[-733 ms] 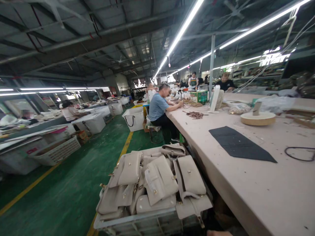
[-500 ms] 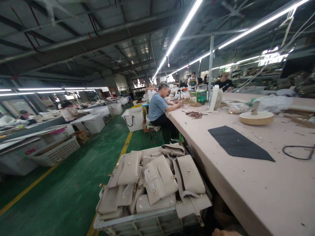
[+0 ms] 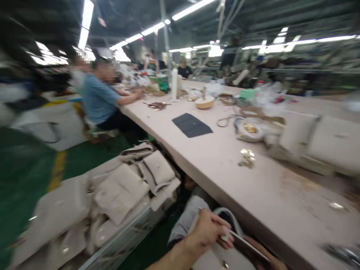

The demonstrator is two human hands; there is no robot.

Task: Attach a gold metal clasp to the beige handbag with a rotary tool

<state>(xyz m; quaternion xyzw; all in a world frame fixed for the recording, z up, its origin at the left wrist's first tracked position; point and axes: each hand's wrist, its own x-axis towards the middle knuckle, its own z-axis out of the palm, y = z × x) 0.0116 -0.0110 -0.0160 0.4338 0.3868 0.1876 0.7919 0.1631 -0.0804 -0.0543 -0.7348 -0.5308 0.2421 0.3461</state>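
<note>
A beige handbag point(image 3: 223, 258) with a small gold fitting is in my lap at the bottom of the view. My left hand point(image 3: 209, 228) is closed, its thumb and fingers pinching a narrow edge or strap of the bag. My right hand point(image 3: 271, 258) shows only in part at the bottom, behind the dark-edged strip of the bag; its fingers are hidden. A curved handle point(image 3: 232, 217) rises beside the left hand, against the table's edge.
Similar beige bags point(image 3: 120, 191) fill a crate point(image 3: 126, 236) at left. On the long table point(image 3: 225, 180) lie a dark flat panel point(image 3: 192, 125), gold hardware point(image 3: 246, 158), a tape roll point(image 3: 204, 102) and more beige bags point(image 3: 332, 142). A co-worker in blue point(image 3: 101, 97) sits at the table's far left.
The view has swung right and down, so the crate and the co-worker now appear further left. My left hand and the bag in my lap have come into view.
</note>
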